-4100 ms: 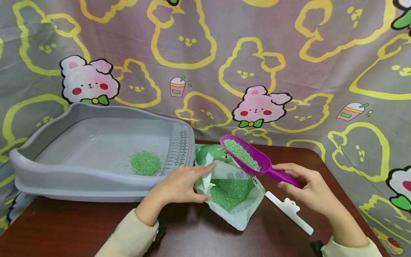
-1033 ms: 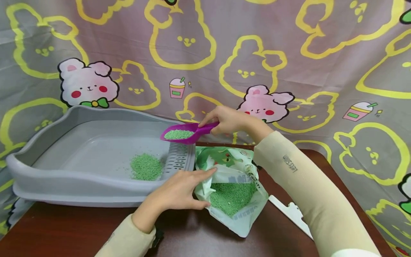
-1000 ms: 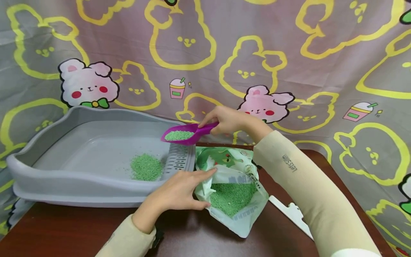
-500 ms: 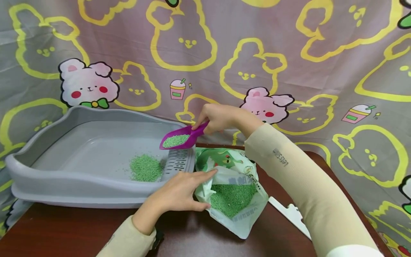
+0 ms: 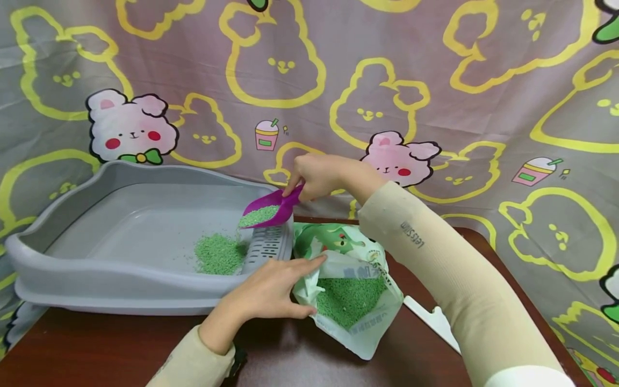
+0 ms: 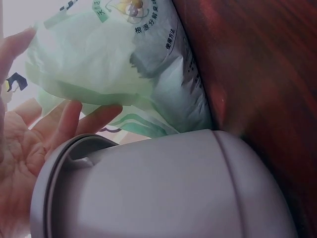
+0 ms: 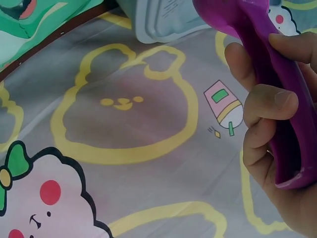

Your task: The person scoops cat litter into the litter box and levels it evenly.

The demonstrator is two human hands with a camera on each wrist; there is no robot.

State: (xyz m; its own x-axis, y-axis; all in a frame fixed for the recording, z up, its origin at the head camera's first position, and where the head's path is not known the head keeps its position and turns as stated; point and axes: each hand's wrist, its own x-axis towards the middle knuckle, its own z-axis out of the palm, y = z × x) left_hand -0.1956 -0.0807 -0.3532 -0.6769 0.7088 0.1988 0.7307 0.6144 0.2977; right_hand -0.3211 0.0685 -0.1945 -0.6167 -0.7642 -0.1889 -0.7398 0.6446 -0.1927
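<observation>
My right hand (image 5: 316,176) grips the handle of a purple scoop (image 5: 280,215), its fingers curled round it in the right wrist view. The scoop is loaded with green pellets (image 5: 258,215) and tilts down over the grey litter box (image 5: 145,282). Some grains drop from its lip toward a green pellet pile (image 5: 218,253) on the box floor. At the left side of an opened litter bag (image 5: 367,336), my left hand (image 5: 268,290) spreads thumb and index finger against the edge. In the left wrist view its fairly straight fingers (image 6: 99,119) touch the bag's outside.
The bag, part full of green pellets, stands close to the box's slotted right end (image 5: 266,244). A white bag clip (image 5: 435,322) lies right of it, partly behind the right sleeve (image 5: 435,269). A patterned cloth (image 5: 300,54) hangs behind the brown table (image 5: 121,344).
The scoop of pellets has moved from above the bag leftward over the litter box. Since then its lip has tipped down and grains are falling. My left hand has stayed at the bag.
</observation>
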